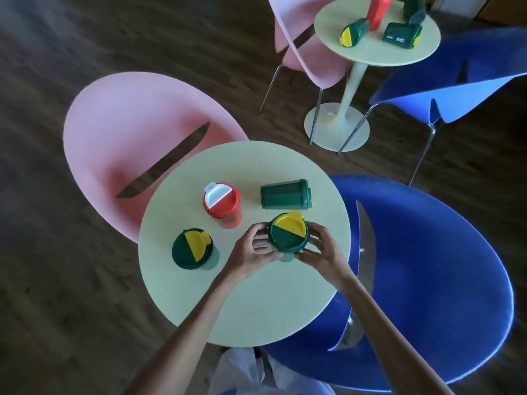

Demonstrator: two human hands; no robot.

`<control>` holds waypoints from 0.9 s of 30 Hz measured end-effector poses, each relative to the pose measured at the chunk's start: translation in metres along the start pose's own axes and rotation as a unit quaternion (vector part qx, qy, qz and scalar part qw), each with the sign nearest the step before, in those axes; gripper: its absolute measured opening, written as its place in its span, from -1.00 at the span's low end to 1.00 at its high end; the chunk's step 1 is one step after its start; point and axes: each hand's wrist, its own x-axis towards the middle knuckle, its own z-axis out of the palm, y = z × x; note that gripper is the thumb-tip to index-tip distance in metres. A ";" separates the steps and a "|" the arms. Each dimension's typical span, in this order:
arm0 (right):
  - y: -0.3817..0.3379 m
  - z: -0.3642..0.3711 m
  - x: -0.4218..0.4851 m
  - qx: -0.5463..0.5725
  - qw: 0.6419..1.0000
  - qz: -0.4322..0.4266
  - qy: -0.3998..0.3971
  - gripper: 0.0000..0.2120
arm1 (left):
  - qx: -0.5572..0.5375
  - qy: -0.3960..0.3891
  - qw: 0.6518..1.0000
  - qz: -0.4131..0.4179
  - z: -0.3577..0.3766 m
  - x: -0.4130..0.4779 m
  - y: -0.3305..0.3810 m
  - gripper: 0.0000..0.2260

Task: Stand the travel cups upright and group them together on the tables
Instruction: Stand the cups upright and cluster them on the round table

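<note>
Right now we are holding the upright yellow-lidded cup [288, 236] at three o'clock on the bench [256, 306], fingers of our left hand [251, 253] and right hand [323, 252] curling round its sides, while a dark green cup [283, 194] is lying sideways at one o'clock.

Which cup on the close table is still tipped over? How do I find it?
Look at the near round table between the pink chair and the blue chair. On its far right part, just beyond the yellow-lidded cup that the left hand and the right hand grip, lies a dark green cup. It is the only cup there lying on its side.
</note>
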 end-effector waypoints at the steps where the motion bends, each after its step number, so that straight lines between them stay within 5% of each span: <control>1: 0.004 0.000 -0.002 -0.002 1.000 0.003 -0.003 -0.40 | 0.006 0.000 1.000 0.002 0.001 -0.002 -0.002 -0.32; 14: 0.018 -0.020 0.000 -0.097 0.995 0.022 -0.022 -0.40 | 0.085 -0.089 0.992 -0.036 -0.018 -0.007 0.008 -0.40; 20: -0.023 -0.059 0.056 -0.168 0.985 0.007 0.045 -0.56 | 0.133 -0.003 0.991 0.032 -0.023 0.026 0.055 -0.64; 27: -0.049 -0.073 0.147 -0.385 0.921 -0.007 -0.064 -0.28 | 0.369 -0.038 0.926 0.072 -0.003 0.126 0.060 -0.43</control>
